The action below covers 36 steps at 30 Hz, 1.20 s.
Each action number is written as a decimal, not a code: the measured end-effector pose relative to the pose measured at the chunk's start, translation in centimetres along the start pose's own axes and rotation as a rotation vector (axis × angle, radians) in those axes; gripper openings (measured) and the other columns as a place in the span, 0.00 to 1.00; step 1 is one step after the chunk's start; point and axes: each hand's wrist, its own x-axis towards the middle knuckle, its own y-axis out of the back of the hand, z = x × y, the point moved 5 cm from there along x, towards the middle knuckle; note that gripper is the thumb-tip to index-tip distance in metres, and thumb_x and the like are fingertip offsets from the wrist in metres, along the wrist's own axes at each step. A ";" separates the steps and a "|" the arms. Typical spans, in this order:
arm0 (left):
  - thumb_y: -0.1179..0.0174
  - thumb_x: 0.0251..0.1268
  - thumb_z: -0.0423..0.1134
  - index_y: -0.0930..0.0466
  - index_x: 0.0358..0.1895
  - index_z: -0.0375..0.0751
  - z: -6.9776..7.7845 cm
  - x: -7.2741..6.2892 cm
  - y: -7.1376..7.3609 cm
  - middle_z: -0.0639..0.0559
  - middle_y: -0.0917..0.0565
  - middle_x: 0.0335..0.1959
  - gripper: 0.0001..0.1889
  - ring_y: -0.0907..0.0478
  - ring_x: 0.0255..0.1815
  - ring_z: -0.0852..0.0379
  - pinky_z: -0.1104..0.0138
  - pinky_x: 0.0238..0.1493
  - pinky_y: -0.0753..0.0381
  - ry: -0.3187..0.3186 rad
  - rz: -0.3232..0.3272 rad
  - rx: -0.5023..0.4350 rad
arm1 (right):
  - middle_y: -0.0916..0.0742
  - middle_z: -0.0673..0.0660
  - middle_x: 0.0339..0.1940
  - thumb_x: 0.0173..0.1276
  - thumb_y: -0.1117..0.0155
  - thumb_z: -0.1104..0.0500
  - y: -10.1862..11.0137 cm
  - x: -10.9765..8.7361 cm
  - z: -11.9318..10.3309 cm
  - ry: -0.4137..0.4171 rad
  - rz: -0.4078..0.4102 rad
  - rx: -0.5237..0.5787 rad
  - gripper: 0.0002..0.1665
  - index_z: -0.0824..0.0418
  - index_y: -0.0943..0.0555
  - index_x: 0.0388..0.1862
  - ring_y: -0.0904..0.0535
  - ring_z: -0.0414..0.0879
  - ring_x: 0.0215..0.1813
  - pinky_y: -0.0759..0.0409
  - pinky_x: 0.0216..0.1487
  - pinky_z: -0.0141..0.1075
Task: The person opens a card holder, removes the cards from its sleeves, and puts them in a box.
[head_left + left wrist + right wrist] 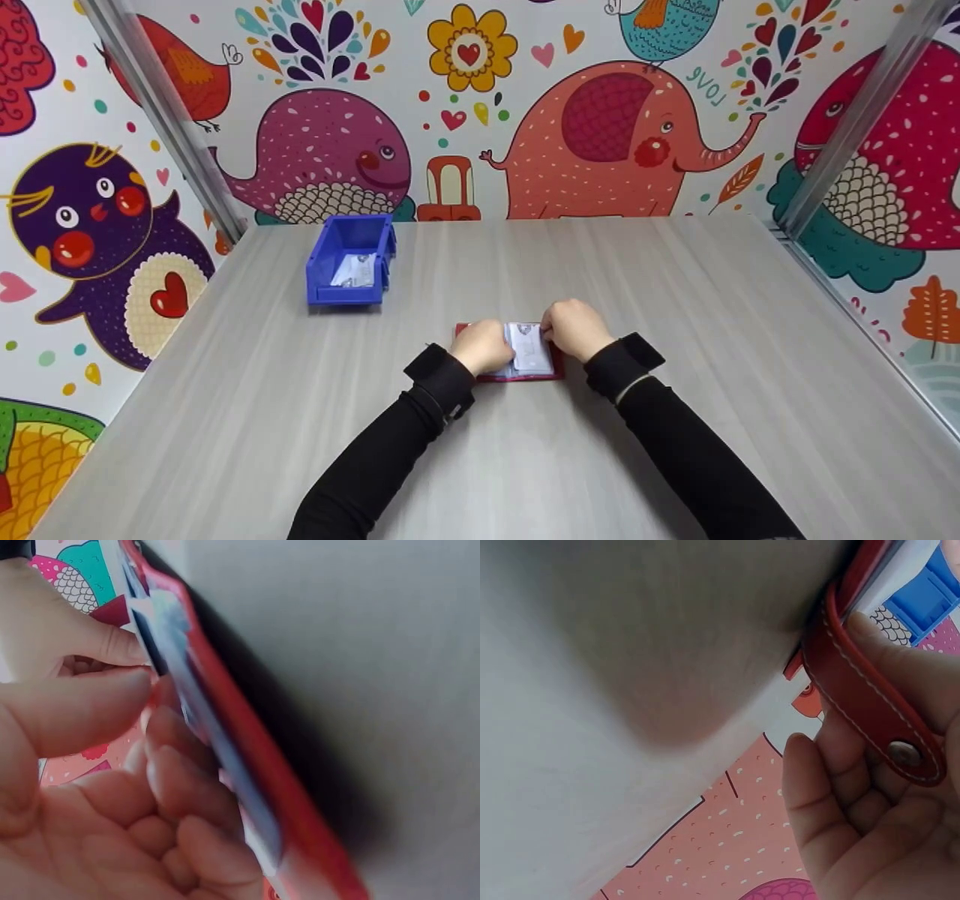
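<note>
Head view: a white card (pixel 531 349) being worked at a red card holder (pixel 557 365) opened on the table (pixel 525 457)

Seating or drawing the card at a clear sleeve looks like the step in hand; which way it goes I cannot tell. The next move seems to call for steadying the left side while sliding the card along evenly. The left hand (pixel 484 346) is closed, fingers curled and thumb tucked in, holding the holder's left half, its exact pinch hidden. The right hand (pixel 576 328) pinches narrowly at the card's far right corner, perhaps with the sleeve too, the snap strap (pixel 864 694) lying across its fingers. More cards (pixel 356 270) lie in the blue bin (pixel 346 295), far left
</note>
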 end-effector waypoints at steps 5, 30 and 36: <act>0.33 0.55 0.40 0.22 0.25 0.41 0.2 0.0 -0.1 0.47 0.18 0.31 0.09 0.26 0.29 0.52 0.56 0.38 0.22 0.024 -0.011 0.011 | 0.11 0.58 0.29 0.52 0.24 0.67 -0.1 0.1 0.0 -0.002 -0.004 0.000 0.03 0.62 0.11 0.27 0.16 0.58 0.36 0.19 0.39 0.49; 0.35 0.61 0.43 0.17 0.37 0.35 0.1 0.3 -0.5 0.42 0.15 0.41 0.13 0.19 0.40 0.46 0.53 0.46 0.22 0.026 -0.050 0.046 | 0.11 0.58 0.29 0.53 0.24 0.67 -0.2 0.2 0.4 -0.047 -0.012 0.041 0.03 0.64 0.11 0.27 0.16 0.57 0.35 0.19 0.41 0.48; 0.35 0.61 0.43 0.17 0.39 0.35 0.1 0.1 -0.3 0.41 0.15 0.42 0.13 0.19 0.41 0.46 0.53 0.46 0.21 0.027 -0.047 0.043 | 0.11 0.58 0.29 0.52 0.24 0.68 -0.2 0.2 0.3 -0.046 -0.013 0.041 0.03 0.64 0.12 0.25 0.16 0.57 0.35 0.19 0.41 0.48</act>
